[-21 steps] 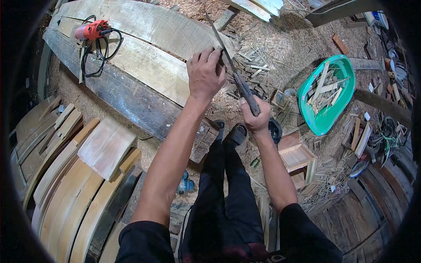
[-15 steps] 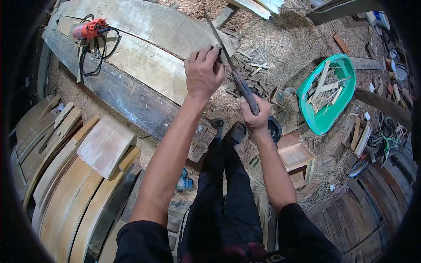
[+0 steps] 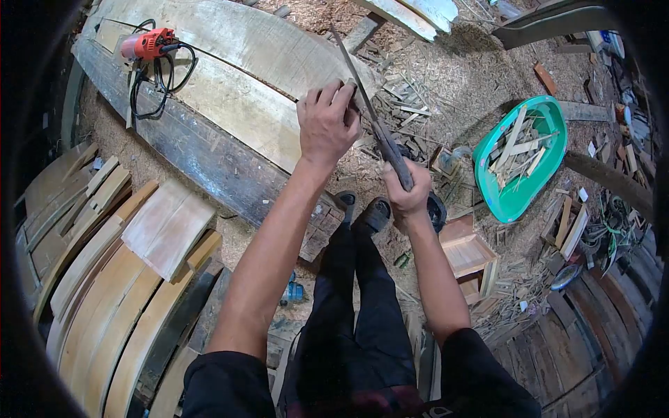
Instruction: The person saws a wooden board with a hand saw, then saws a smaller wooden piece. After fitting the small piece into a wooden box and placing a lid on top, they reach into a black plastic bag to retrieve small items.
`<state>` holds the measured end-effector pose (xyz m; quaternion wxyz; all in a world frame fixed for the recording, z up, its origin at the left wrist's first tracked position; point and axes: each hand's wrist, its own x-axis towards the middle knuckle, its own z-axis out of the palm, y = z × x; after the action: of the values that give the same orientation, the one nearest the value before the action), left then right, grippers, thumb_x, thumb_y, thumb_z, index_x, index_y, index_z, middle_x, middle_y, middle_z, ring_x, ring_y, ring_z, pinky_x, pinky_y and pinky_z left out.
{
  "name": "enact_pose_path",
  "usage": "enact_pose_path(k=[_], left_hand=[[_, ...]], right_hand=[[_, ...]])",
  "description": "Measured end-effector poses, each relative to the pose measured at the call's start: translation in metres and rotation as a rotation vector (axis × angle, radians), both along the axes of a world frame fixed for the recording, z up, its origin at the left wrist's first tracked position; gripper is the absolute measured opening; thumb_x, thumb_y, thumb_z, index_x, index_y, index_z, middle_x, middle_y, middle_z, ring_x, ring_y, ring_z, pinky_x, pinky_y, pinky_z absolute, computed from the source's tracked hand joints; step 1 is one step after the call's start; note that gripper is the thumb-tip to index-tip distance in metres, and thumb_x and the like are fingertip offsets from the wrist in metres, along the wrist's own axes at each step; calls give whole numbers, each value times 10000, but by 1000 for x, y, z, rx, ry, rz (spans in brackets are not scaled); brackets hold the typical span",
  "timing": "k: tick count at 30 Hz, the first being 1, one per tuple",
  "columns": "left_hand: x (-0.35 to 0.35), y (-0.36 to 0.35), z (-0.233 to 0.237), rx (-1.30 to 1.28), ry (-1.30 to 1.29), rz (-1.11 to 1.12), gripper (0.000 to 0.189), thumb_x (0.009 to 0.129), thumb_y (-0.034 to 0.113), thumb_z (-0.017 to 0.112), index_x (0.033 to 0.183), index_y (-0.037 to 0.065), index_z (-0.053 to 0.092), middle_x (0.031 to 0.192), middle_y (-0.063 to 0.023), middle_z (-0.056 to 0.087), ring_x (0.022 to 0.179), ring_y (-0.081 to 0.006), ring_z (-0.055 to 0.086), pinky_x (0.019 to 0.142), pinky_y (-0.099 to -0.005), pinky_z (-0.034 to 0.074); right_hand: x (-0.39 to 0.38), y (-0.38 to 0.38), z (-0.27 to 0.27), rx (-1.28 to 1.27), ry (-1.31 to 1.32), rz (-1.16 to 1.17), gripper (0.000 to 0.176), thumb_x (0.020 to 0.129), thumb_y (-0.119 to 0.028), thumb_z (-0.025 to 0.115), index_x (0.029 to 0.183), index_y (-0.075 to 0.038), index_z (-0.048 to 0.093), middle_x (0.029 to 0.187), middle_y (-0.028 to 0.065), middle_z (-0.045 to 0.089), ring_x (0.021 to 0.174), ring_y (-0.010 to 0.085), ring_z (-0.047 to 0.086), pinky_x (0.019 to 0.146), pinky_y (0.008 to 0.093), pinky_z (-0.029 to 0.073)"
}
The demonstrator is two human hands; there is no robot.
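My right hand is wrapped round the dark handle of a long, narrow-bladed knife, like a machete. Its blade slants up and to the left, away from me. Beside the blade is my left hand, its fingers curled in against the near side. Whatever sits under those fingertips is hidden. Below and beyond the left hand lies a broad wooden plank workbench. On its far left end rests a red power tool with a coiled black cord.
A green plastic basin with wood offcuts stands at the right. Curved boards are stacked at the lower left. Near my feet are a small wooden box and a blue tool. Shavings and scraps cover the floor.
The whole view has shifted slightly, so the surroundings sit a little lower at the right. Both hands and the knife keep nearly the same positions relative to each other.
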<state>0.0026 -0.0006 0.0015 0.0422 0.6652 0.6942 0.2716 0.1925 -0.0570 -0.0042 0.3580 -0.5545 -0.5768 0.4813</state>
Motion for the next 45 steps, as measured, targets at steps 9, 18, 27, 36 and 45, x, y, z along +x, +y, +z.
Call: enact_pose_path(k=[9,18,27,36,45], left_hand=[[0,1,2,4,11,1,441,729,78,672,1169,93,641,1160,-98,631,1017,-316,578,883,-429,442],[1,1,2,9,18,8,432,726,80,675,1157,91,641,1151,-104,629,1023,-319,578,886,-434,441],[0,2,1,9,27,7,433,723,83,678,1154,91,638,1158,-104,624,1023,-318,580,882,-433,443],[1,4,-5,-31,49,169,498,885,242,620,1322,41,491,1325,-178,507,1240,-355,470,1041,-544,326],[0,6,-15,-170,-39,267,514,989,266,463,1434,21,388,1530,-241,310,1443,-395,274,1146,-641,165]], right_hand=[[24,-20,1,-46,16,39,109,792,-101,655,744,-2,651,529,58,524,470,134,550,499,292,449],[23,-29,11,-49,-6,23,124,806,-87,639,720,0,622,533,61,503,482,109,525,492,284,428],[21,-29,10,-44,5,1,154,819,-81,639,688,-15,592,512,28,445,453,89,448,460,293,389],[12,-38,14,-49,17,-48,156,821,-74,634,682,-14,596,528,-8,478,483,67,458,465,271,384],[9,-32,20,-135,5,-29,175,855,-128,646,739,0,619,555,-13,481,525,58,471,492,268,394]])
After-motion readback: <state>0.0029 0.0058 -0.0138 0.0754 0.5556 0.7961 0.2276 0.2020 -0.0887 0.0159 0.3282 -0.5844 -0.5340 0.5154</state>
